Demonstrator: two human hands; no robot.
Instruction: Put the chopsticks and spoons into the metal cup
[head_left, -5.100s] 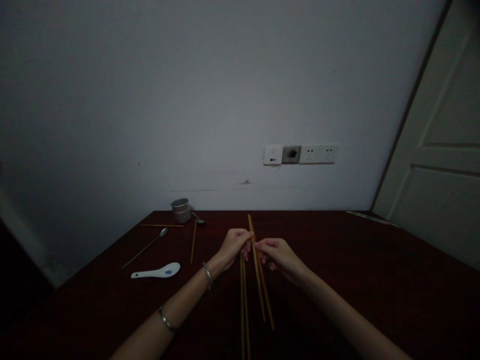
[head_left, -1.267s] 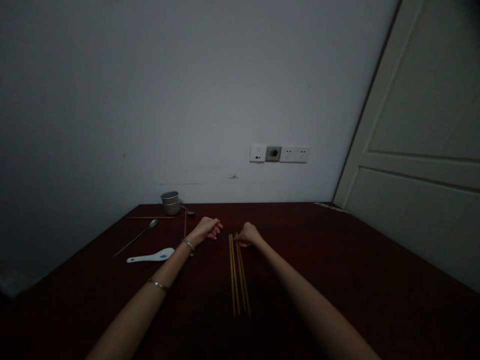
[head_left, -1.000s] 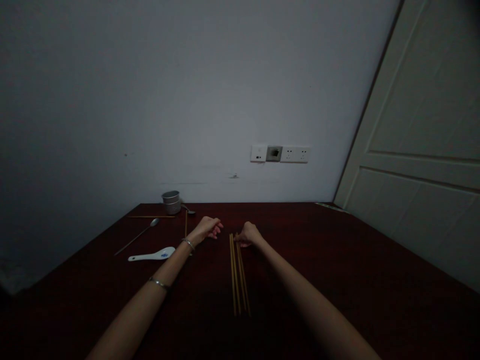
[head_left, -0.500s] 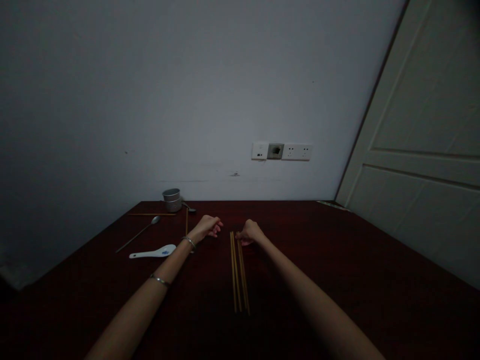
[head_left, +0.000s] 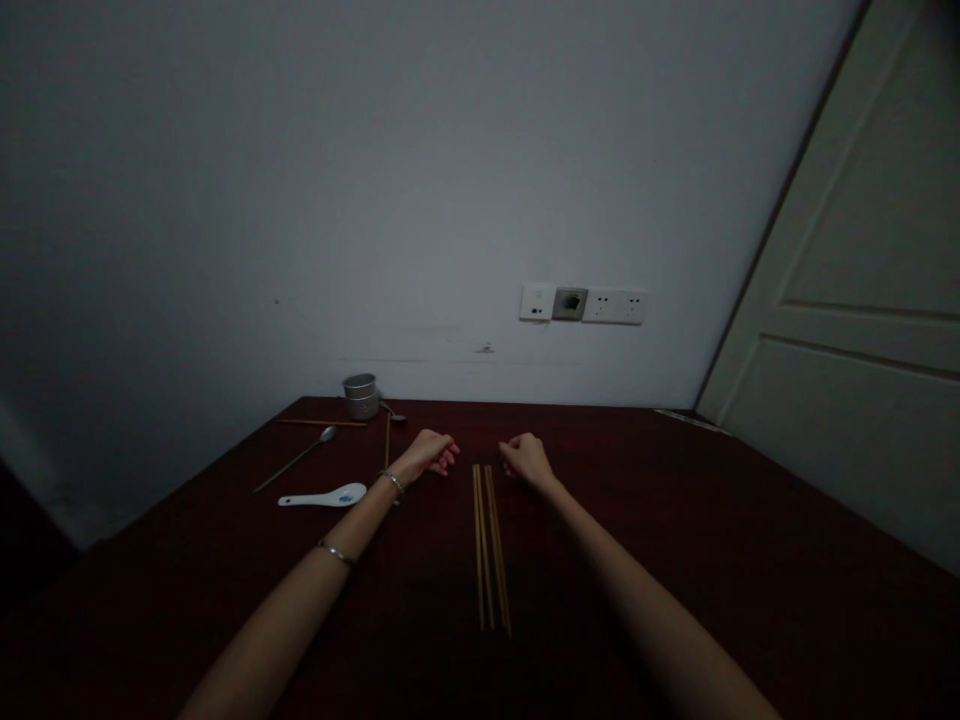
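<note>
Several wooden chopsticks (head_left: 486,550) lie lengthwise in front of me, side by side in a loose group. My right hand (head_left: 527,458) is just right of their far ends, apart from them, its fingers curled together with nothing visible in them. On the other side, my left hand (head_left: 433,453) hovers with loosely bent fingers, slightly apart and holding nothing. Left of my left wrist rests a white soup spoon (head_left: 322,496) with a blue pattern. Partly behind that wrist, another chopstick (head_left: 388,440) points away from me.
A grey metal cup (head_left: 361,398) stands at the back left of the dark red table (head_left: 675,540). Near it are a crosswise chopstick (head_left: 322,423), a long-handled metal spoon (head_left: 296,465) and another metal spoon (head_left: 397,416). Behind are a wall with sockets (head_left: 581,304) and, rightward, a door (head_left: 862,300).
My right hand has let go of the chopsticks and moved right, away from their far ends. My left hand stays nearly in place. The view has shifted slightly left.
</note>
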